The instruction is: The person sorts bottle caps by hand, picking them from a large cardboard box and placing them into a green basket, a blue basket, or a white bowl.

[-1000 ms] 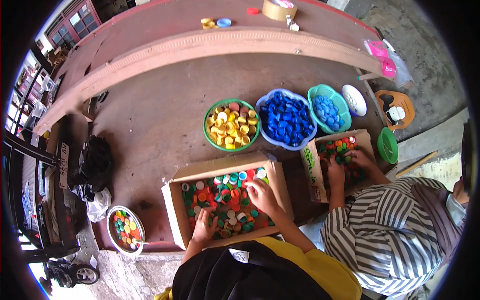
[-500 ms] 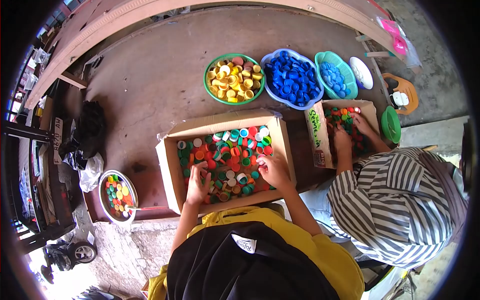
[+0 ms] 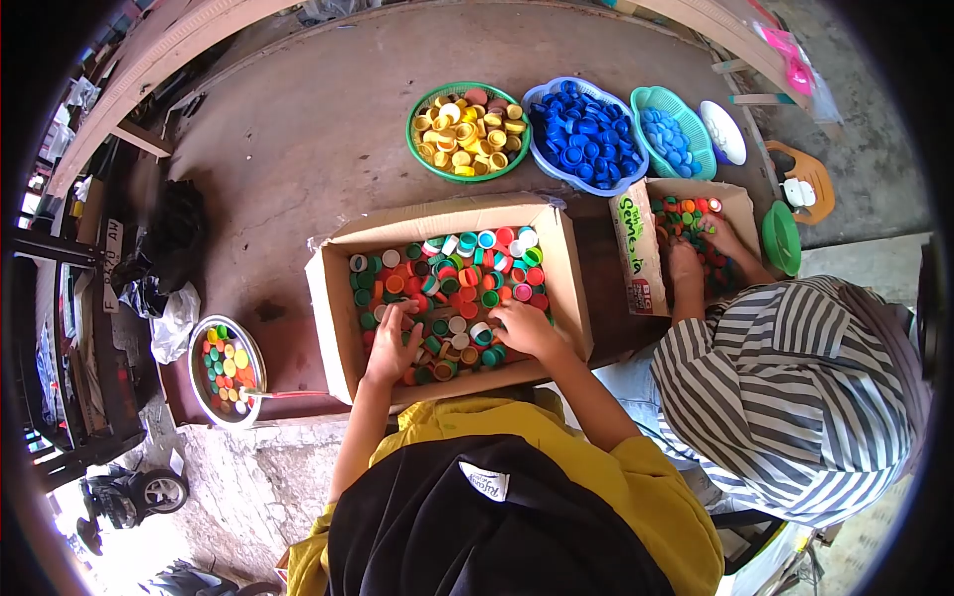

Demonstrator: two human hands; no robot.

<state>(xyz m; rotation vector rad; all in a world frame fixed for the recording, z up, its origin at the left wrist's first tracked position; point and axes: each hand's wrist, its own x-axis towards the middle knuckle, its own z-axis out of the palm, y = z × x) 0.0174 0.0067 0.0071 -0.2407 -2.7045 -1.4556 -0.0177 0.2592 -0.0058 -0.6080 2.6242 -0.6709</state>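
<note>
A cardboard box (image 3: 333, 298) in front of me holds several mixed bottle caps (image 3: 467, 273) in red, green, orange, white and teal. My left hand (image 3: 393, 345) lies in the box's near left part, fingers spread on the caps. My right hand (image 3: 524, 328) rests on the caps near the middle front, its fingers curled down among them. Whether it holds a cap is hidden.
Beyond the box stand a green basket of yellow caps (image 3: 467, 129), a basket of dark blue caps (image 3: 581, 134) and a teal basket of light blue caps (image 3: 671, 129). To my right, a person in a striped top (image 3: 785, 397) has both hands in a second box (image 3: 636, 253). A metal bowl of caps (image 3: 224, 368) sits at the left.
The view has tipped down, so the box sits higher in frame. My right hand has drawn back from the box's far side to its near middle. My left hand stays among the caps.
</note>
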